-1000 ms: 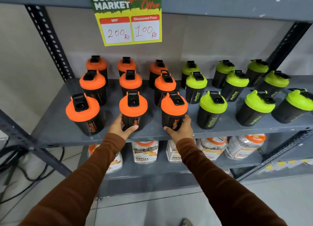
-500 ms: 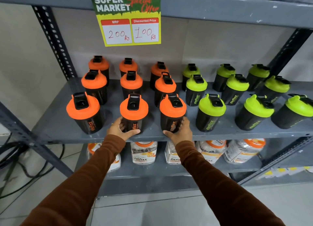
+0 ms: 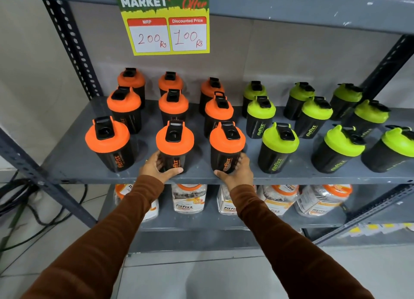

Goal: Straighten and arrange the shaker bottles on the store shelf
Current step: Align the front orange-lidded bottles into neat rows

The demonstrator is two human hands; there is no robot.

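Black shaker bottles stand in rows on a grey metal shelf [image 3: 74,164], orange lids on the left and green lids on the right. My left hand [image 3: 156,167] wraps the base of the front middle orange-lidded bottle [image 3: 174,142]. My right hand [image 3: 236,171] grips the base of the front right orange-lidded bottle [image 3: 226,143]. A third front orange-lidded bottle [image 3: 107,139] stands free to the left. The front green-lidded bottles [image 3: 280,142] stand to the right, untouched. All bottles are upright.
A price sign [image 3: 167,21] hangs from the shelf above. Jars [image 3: 189,198] fill the lower shelf. Perforated shelf uprights [image 3: 71,45] flank the rack, and black cables [image 3: 20,200] lie on the floor at left.
Both hands stay on the same two front orange-lidded bottles. The two bottles have shifted only slightly on the shelf, and the camera has moved a little.
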